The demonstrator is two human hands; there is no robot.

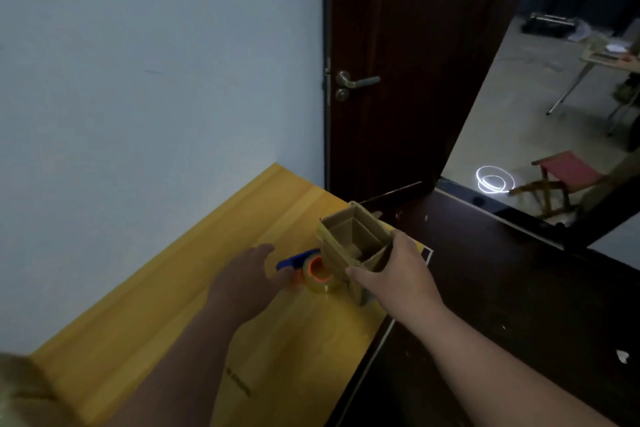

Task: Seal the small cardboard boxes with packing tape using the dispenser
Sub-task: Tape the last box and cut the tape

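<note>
The right hand (398, 270) is grasping the small cardboard box (353, 246), thumb and fingers wrapped round its near side, open top showing, at the far end of the yellow counter (207, 288). Just left of the box, the tape dispenser (313, 269) is lying on the counter. The left hand (249, 274) is hovering beside the dispenser, fingers relaxed and released, gripping nothing.

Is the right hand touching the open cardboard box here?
Touching. The head view shows the right hand gripping the cardboard box: its thumb lies across the box's near face and its fingers wrap the far right side, with no gap visible.
</note>
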